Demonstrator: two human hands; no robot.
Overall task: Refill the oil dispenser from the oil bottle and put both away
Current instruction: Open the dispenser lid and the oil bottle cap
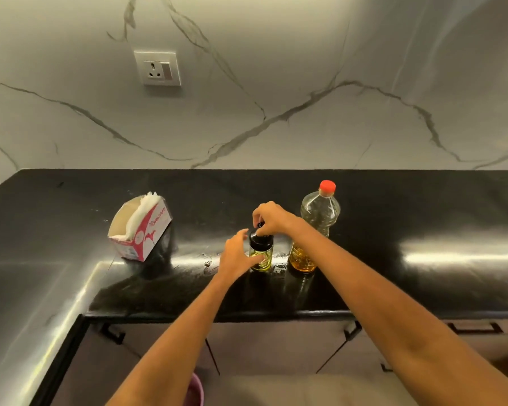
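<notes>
A small glass oil dispenser (263, 256) with a black cap stands upright on the black counter (393, 218), a little oil in its bottom. My left hand (236, 256) wraps around its glass body from the left. My right hand (269, 219) comes down from above and pinches the black top of the dispenser. Just to the right stands a tall clear oil bottle (316, 227) with a red cap, upright, holding yellow oil in its lower part.
An open red-and-white tissue box (141, 230) lies tilted on the counter at the left. A wall socket (158, 67) sits on the marble backsplash. Cabinet doors with dark handles (475, 328) run below the counter edge. Wet smears shine around the dispenser's base.
</notes>
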